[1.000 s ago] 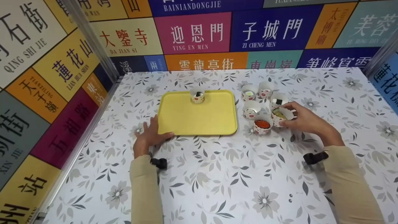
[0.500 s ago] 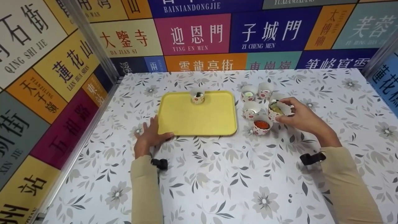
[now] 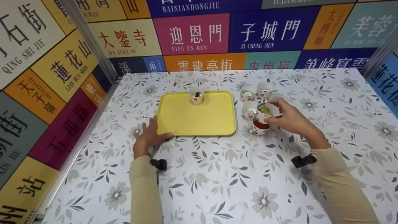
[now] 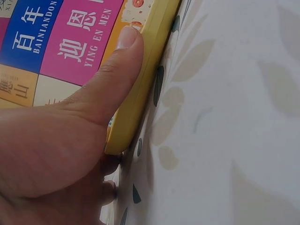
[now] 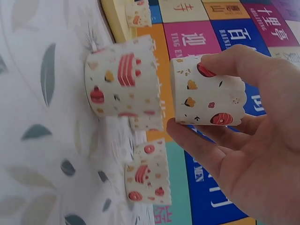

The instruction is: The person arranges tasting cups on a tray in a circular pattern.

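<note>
In the head view my right hand [image 3: 290, 116] pinches a printed paper cup [image 3: 262, 117] with yellow-green food inside. The right wrist view shows this cup [image 5: 206, 93] gripped between thumb and fingers, raised above the table and separate from a nearer standing cup [image 5: 122, 79]. It overlaps a paper cup with red food [image 3: 260, 129] in the head view. My left hand [image 3: 149, 133] lies at the near left corner of a yellow tray [image 3: 199, 121], fingers along its side. Its thumb [image 4: 124, 61] rests on the tray's rim. One cup with white and black food [image 3: 197, 98] stands at the tray's back edge.
Right of the tray stand a cup [image 3: 249, 112], a cup with pale food [image 3: 247, 95] and another cup [image 3: 264, 92]. One more cup is mostly hidden behind my right hand. Sign-covered panels [image 3: 191, 34] rise behind and left of the floral tabletop [image 3: 211, 174].
My right hand has lifted the cup with yellow-green food and carried it left, over the cup with red food. My left hand and the tray have stayed put.
</note>
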The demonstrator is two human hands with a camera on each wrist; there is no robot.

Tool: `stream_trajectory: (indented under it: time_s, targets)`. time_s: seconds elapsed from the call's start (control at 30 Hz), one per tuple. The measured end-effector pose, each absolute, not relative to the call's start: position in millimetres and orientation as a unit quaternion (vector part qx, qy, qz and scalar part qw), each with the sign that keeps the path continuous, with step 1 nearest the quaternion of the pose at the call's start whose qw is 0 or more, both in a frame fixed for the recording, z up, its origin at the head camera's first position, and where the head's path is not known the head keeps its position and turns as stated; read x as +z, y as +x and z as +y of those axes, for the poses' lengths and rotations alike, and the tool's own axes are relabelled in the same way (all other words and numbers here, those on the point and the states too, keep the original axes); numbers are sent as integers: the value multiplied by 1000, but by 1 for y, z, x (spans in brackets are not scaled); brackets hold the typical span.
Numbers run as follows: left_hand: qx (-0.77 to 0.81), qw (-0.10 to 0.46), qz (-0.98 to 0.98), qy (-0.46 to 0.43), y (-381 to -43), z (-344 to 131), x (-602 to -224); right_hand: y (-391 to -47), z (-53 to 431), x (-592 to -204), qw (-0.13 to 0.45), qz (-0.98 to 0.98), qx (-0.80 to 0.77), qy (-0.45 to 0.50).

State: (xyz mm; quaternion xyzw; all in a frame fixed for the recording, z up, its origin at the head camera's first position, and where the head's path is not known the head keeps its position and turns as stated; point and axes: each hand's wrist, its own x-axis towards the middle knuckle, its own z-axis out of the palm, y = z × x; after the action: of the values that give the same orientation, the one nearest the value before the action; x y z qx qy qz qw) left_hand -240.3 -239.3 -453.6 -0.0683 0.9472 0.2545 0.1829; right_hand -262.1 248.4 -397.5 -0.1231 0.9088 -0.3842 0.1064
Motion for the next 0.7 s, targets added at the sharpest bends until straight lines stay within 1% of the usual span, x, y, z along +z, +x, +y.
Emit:
stream_trajectory:
  time_s: [0.37,0.57,0.7]
  targets:
    - [256,181,947,-75,-239,-240,-454,-261,214,-396,80,907,-397,-119]
    - [258,180,946,-77,-240,-241,-454,-266,201,-398,49,906,-404,-115]
    - [263,176,945,-76,-240,-241,-455,-271,191,-397,44,905,-408,-108]
